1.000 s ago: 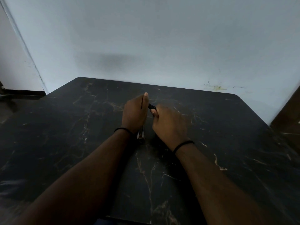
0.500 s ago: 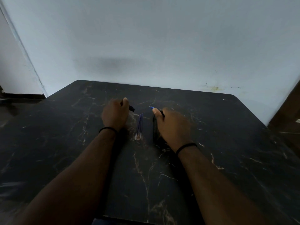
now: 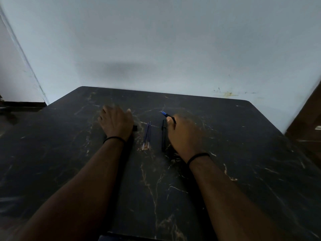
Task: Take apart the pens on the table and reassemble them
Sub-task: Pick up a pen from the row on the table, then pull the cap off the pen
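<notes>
— Head view, starting at the fingers: what do they hold?

— The right hand (image 3: 182, 134) pinches a blue-tipped pen part (image 3: 168, 116), tip aimed at the upper left of the frame. The left hand (image 3: 115, 121) lies spread, palm down; a small black piece (image 3: 135, 128) peeks out beside its thumb side, whether gripped I cannot tell.

— And around them?

— Between the hands lie loose blue refills (image 3: 147, 136) and a black barrel (image 3: 163, 135) just beside the right hand, on the dark marbled table (image 3: 243, 153).

— Progress?

— Disassembly looks well underway; reassembly seems entirely left.
</notes>
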